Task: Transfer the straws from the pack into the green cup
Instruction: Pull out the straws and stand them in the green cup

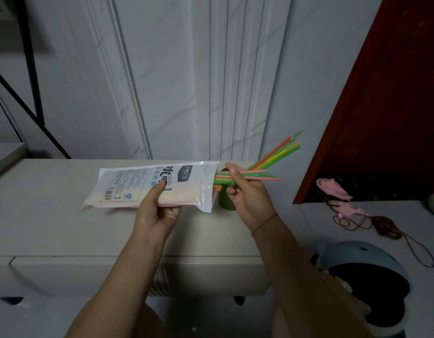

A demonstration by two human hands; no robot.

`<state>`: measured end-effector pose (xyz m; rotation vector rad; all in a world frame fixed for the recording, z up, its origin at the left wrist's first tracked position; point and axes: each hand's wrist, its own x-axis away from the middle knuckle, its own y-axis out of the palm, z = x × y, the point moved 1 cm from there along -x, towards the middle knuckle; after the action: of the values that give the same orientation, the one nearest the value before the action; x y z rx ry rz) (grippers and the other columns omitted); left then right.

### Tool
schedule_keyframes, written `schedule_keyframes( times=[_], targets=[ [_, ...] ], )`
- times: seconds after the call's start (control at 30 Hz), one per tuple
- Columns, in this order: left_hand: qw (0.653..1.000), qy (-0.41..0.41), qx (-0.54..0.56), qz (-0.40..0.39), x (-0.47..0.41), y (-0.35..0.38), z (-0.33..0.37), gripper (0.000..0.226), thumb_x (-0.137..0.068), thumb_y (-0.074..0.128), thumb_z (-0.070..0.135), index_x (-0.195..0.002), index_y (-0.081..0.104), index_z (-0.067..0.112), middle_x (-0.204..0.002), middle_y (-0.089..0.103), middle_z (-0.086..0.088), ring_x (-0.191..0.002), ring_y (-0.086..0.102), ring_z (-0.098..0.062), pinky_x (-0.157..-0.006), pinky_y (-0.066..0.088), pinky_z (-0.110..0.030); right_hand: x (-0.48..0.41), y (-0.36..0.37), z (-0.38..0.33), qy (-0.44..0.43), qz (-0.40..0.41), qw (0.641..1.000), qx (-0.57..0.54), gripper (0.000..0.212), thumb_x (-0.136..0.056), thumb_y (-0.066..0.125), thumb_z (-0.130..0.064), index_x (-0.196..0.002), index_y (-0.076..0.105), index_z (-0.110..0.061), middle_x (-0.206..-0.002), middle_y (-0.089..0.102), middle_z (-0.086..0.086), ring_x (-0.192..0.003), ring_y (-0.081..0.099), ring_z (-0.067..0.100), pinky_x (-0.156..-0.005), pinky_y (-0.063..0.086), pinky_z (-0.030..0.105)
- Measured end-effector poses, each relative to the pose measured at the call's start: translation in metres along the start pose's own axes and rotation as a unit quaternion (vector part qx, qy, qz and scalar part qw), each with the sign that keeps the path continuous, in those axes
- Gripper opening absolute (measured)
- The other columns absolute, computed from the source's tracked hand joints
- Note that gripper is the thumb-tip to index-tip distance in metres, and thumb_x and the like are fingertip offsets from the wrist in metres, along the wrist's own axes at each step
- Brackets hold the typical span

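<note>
Plastic straw pack (150, 189) gripped in left hand (157, 211), thumb on top, fingers curled under, held over the pale surface (52, 215), open end facing right. Right hand (245, 198) pinching a few pink and green straws (255, 177) partway out of that opening, near ends inside the pack. Upright on the surface: green cup (225, 202), just behind the right hand, mostly hidden by it and the pack. Already in the cup: orange, yellow and green straws (279, 152) leaning up to the right.
</note>
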<state>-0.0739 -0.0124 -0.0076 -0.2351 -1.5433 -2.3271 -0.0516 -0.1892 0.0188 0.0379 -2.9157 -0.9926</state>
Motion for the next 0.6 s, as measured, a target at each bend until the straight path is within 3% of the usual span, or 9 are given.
schedule_keyframes(
  times=[0.13,0.27,0.43,0.6],
  targets=[
    [1.000,0.018,0.003,0.008,-0.002,-0.004,0.010,0.031,-0.087,0.060,-0.003,-0.111,0.060,0.015,-0.097,0.077,-0.007,-0.093,0.073,-0.024,-0.078,0.059,-0.047,-0.002,-0.008,-0.012,-0.029,0.021,0.999,-0.014,0.013,-0.091,0.050,-0.002,-0.085,0.061,0.000,-0.078,0.051,0.005,-0.056,0.041,0.005,-0.045,0.032,0.012],
    [0.999,0.030,0.011,0.013,-0.005,-0.007,0.020,0.028,-0.087,0.061,-0.002,-0.109,0.060,0.016,-0.101,0.076,-0.007,-0.100,0.071,-0.023,-0.088,0.056,-0.045,-0.003,-0.015,-0.026,-0.045,0.026,0.999,0.006,0.016,-0.094,0.047,-0.007,-0.088,0.060,0.000,-0.074,0.047,0.004,-0.053,0.040,0.005,-0.044,0.031,0.013],
    [1.000,0.004,0.006,0.008,-0.003,-0.004,0.006,0.026,-0.087,0.060,-0.002,-0.107,0.062,0.014,-0.095,0.077,-0.007,-0.090,0.074,-0.022,-0.075,0.059,-0.047,0.001,-0.001,-0.019,-0.020,-0.013,0.998,0.057,0.017,-0.093,0.051,-0.010,-0.104,0.058,0.001,-0.073,0.048,0.004,-0.051,0.042,0.005,-0.044,0.033,0.013],
    [1.000,0.008,0.001,0.012,-0.004,-0.007,0.006,0.025,-0.087,0.060,-0.002,-0.106,0.062,0.014,-0.092,0.078,-0.006,-0.088,0.074,-0.022,-0.073,0.060,-0.046,0.002,0.000,-0.018,-0.034,-0.021,0.995,0.096,0.011,-0.092,0.052,-0.006,-0.092,0.061,0.000,-0.071,0.052,0.007,-0.049,0.050,0.004,-0.046,0.043,0.015]
  ],
)
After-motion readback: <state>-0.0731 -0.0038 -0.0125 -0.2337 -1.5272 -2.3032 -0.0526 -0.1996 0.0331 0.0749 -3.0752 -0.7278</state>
